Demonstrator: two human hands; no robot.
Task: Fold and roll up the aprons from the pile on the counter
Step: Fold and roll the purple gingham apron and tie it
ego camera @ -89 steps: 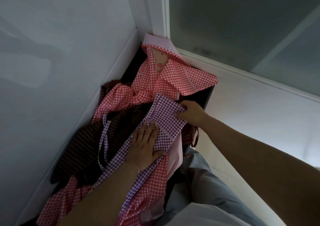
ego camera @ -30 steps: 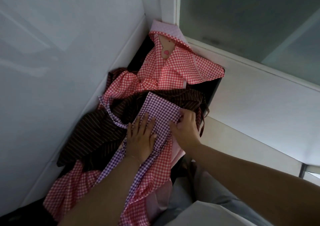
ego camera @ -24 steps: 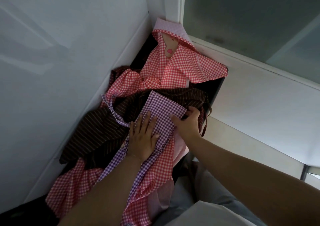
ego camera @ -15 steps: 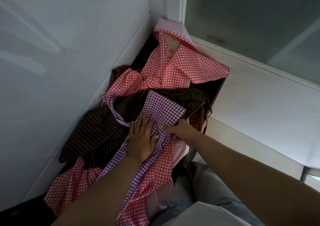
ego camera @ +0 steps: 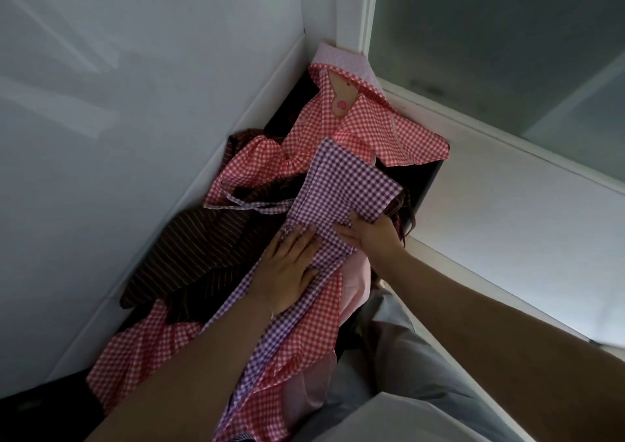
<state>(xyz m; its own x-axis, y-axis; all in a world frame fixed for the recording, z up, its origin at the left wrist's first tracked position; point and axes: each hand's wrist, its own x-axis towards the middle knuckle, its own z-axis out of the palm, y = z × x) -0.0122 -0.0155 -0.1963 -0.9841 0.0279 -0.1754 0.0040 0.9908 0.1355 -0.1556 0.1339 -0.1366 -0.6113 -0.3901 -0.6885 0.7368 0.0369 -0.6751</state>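
Observation:
A purple gingham apron (ego camera: 341, 188) lies folded into a narrow band on top of the pile on a dark counter (ego camera: 422, 179). My left hand (ego camera: 287, 265) presses flat on the band's lower part, fingers straight. My right hand (ego camera: 372, 233) grips the folded upper part at its near right edge, with the fabric lifted and spread above the hand. A purple strap (ego camera: 250, 205) trails left from the fold. Beneath lie red gingham aprons (ego camera: 358, 127) and a brown striped apron (ego camera: 203, 245).
A white wall (ego camera: 135, 103) runs close along the left of the pile. A window frame (ego camera: 365, 12) and a white sill (ego camera: 507, 205) stand at the back and right. My grey trouser leg (ego camera: 406, 374) is below the counter edge.
The folded purple part has been lifted and opened wider toward the back. My right hand moved from the fold's middle to its right near edge. My left hand stayed pressing.

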